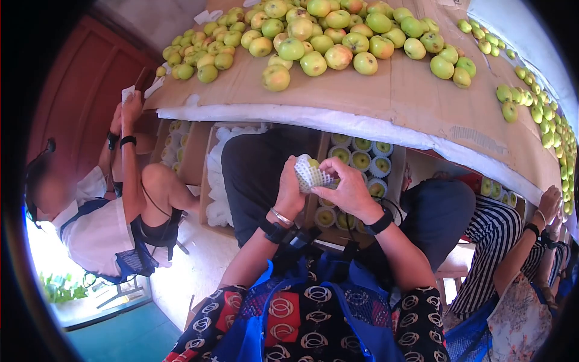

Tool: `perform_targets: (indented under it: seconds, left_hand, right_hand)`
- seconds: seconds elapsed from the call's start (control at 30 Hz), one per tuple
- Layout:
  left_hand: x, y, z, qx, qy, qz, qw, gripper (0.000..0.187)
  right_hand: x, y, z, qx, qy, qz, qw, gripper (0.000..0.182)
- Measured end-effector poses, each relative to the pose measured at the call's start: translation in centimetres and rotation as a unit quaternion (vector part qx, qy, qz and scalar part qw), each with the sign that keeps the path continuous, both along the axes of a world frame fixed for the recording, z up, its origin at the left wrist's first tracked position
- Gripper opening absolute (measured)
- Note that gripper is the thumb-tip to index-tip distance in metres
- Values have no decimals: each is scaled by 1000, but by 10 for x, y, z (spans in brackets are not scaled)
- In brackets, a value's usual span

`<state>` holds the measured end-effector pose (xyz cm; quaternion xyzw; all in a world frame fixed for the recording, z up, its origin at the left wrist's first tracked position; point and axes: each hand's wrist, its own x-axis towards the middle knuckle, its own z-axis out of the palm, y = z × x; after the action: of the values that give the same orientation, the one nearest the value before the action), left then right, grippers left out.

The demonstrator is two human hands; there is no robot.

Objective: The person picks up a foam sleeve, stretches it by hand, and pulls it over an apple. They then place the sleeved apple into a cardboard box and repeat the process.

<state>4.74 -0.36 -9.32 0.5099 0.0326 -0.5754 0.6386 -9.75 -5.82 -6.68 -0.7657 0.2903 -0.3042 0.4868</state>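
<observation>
A greenish-yellow apple (313, 163) sits partly inside a white foam net sleeve (309, 176), held up over my lap. My left hand (291, 188) is wrapped round the sleeved apple from the left. On the other side, my right hand (351, 190) pinches the sleeve's edge between thumb and forefinger. Beneath my hands, between my knees, stands a cardboard box (326, 146) of apples in foam nets, set in rows. My forearms hide part of it.
Loose apples (338, 36) are heaped on the cardboard-covered table (241, 96) ahead. A box of white foam nets (218, 208) stands by my left knee. One person (96, 223) sits at left; another person's hand (547, 205) rests near the table's right edge.
</observation>
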Motion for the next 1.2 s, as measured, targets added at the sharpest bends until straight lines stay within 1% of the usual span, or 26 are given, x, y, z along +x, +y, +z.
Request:
perform_targets:
  seconds: [0.07,0.1,0.17,0.2,0.23,0.27,0.33,0.4,0.47,0.5,0.53,0.57,0.6,0.63,0.67,0.7,0.73,0.83,0.9,0.97,1.03,1.07,1.1,1.13,1.17,1.2]
  left_hand:
    - [-2,1,-3,-14,-40,-10,999,35]
    - [-4,0,0,-14,-40,-10,999,35]
    - [-8,-1,6,8,23,31,999,35]
    - [-5,0,0,8,22,32,999,35]
    - [-1,1,-9,-52,39,23,998,36]
    - [3,3,-18,-111,55,15,992,36]
    - [6,1,-8,-145,90,19,985,37]
    - [15,-1,3,-178,122,23,976,38]
    - [24,-2,12,-202,137,17,970,41]
    - [22,-4,22,-181,144,28,972,41]
    - [22,-5,15,-181,142,27,973,41]
    - [23,-6,1,-175,-4,36,984,38]
    - [18,-7,4,-165,-148,46,974,35]
    - [14,-6,6,-163,-146,47,975,35]
    - [9,-5,9,-171,-101,35,979,34]
    - [4,-5,15,-180,-57,20,982,34]
    - [0,-5,13,-179,-57,16,982,34]
    - [-15,-2,9,-142,-107,15,984,31]
    - [-15,-1,1,-153,-133,15,979,31]
    - [-14,3,-7,-161,-158,10,974,32]
    - [-14,7,-8,-156,-372,-24,915,33]
    - [-17,8,-9,-156,-373,-25,914,33]
    - [-21,8,-10,-133,-312,4,941,33]
    - [-24,8,-12,-109,-249,32,962,34]
    - [-21,7,-22,-110,-248,33,962,34]
    - [-17,5,-28,-113,-280,7,953,28]
  right_hand:
    - [1,2,0,21,-10,-3,1000,32]
    - [1,4,2,29,13,1,999,29]
    - [3,7,1,36,35,6,999,27]
    - [4,8,-1,-103,22,-7,994,23]
    - [5,9,-2,-240,8,-20,971,20]
    - [5,13,0,-240,8,-20,971,20]
    - [5,21,8,-250,-37,3,967,16]
    - [1,23,7,-247,-29,23,968,16]
    - [-2,25,11,-170,-35,32,984,15]
    - [-5,25,13,-171,-36,33,984,15]
    - [-9,25,17,-92,-23,-5,995,19]
    - [-11,26,20,-11,-10,-44,999,23]
    - [-10,24,24,-10,-9,-44,999,23]
    - [-7,18,28,-70,-52,-70,994,29]
    - [-6,14,29,-130,-94,-95,983,34]
    - [-4,14,27,-142,-70,-93,983,43]
    - [-3,13,25,-142,-70,-97,983,43]
    - [-3,12,17,-153,-33,-64,986,38]
    - [-4,10,9,-149,2,-68,987,31]
    - [-1,14,4,-137,-5,-53,989,28]
    - [-2,15,3,-126,-11,-34,991,24]
    - [-2,16,4,-168,-7,-36,985,24]
    - [-2,16,6,-211,-4,-40,977,23]
    - [-1,16,8,-212,-4,-40,976,23]
    - [0,16,12,-271,-1,-41,962,22]
    - [0,16,15,-329,3,-41,944,21]
